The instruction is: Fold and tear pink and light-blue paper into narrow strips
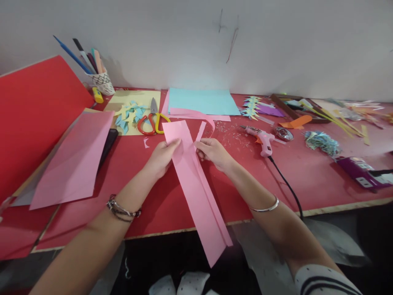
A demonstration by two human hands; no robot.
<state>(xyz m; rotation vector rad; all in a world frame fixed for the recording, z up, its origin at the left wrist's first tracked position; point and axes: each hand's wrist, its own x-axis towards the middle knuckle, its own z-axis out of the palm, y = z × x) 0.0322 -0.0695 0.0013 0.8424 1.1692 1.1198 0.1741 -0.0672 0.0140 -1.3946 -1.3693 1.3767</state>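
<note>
A long sheet of pink paper point(196, 192) hangs slantwise between my hands, its lower end past the table's front edge. My left hand point(162, 157) is closed on the sheet's upper left edge, thumb on top. My right hand point(213, 153) pinches a narrow pink strip point(201, 130) that is parting from the sheet along a torn or folded line at the top. Lower down, the strip still runs along the sheet's right side. Behind them, a curled pink strip point(210, 121) lies near a light blue sheet point(199, 101). Scissors point(154, 116) rest beyond my left hand.
A pink glue gun point(260, 138) with a black cord lies to the right, near a purple box point(362, 172). Red card point(39, 119) and a pink sheet point(76, 159) stand at left. A pen cup point(102, 83) is by the wall. Paper scraps point(130, 114) lie behind.
</note>
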